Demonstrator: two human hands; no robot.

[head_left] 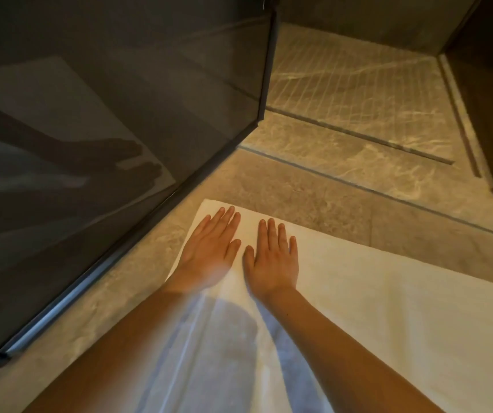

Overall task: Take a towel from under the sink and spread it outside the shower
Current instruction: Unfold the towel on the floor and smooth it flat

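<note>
Head view: the towel (388,308) lies flat on the floor (313,201) just outside the shower (358,93), beside the glass door (105,114). Left hand (212,248) and right hand (272,257) press on it, fingers straight, grasping nothing (smoothing, I judge). Next, probably sweep outward. The towel's near and right edges are cut off.

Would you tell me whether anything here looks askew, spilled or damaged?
Nothing stands out: the towel lies spread on the floor, with the left hand and right hand pressed flat on it.
</note>
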